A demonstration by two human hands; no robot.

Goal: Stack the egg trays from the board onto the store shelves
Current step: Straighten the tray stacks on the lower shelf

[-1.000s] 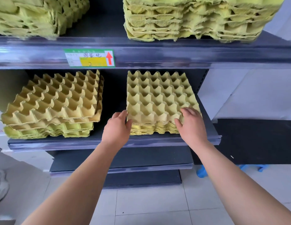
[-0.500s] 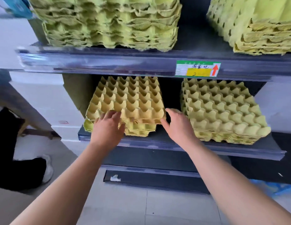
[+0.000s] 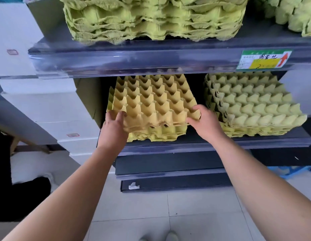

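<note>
Dark grey metal store shelving [image 3: 168, 61] fills most of the view, standing on a pale tiled floor [image 3: 151, 214], with white boxes [image 3: 38, 105] stacked off at 9 o'clock. The middle shelf [image 3: 194, 146] holds two piles of moulded pulp egg trays. The one dead centre is a short stack of yellow-green trays [image 3: 156, 134] with a tan-yellow cardboard egg tray [image 3: 151, 101] sitting on top, front edge a bit raised and skewed compared to the ones under it. Left hand [image 3: 114, 124] is clamped on that top tray's front left corner, thumb over the rim and fingers wrapped underneath. Right hand [image 3: 203, 122] grips the front right corner, fingers curled over the edge cups. Just beside it at 3 o'clock is a second pile of pale yellow egg trays [image 3: 252, 105], not touching the hands. Up at 12 o'clock the upper shelf carries a thicker stack of greenish egg trays [image 3: 151, 20], and there's a green and yellow price label with a red arrow [image 3: 266, 60] on the shelf edge at about 2 o'clock. Toes of light shoes [image 3: 160, 236] peek in at 6 o'clock, and something dark [image 3: 21, 197] sits on the floor at 8 o'clock, can't tell what.
</note>
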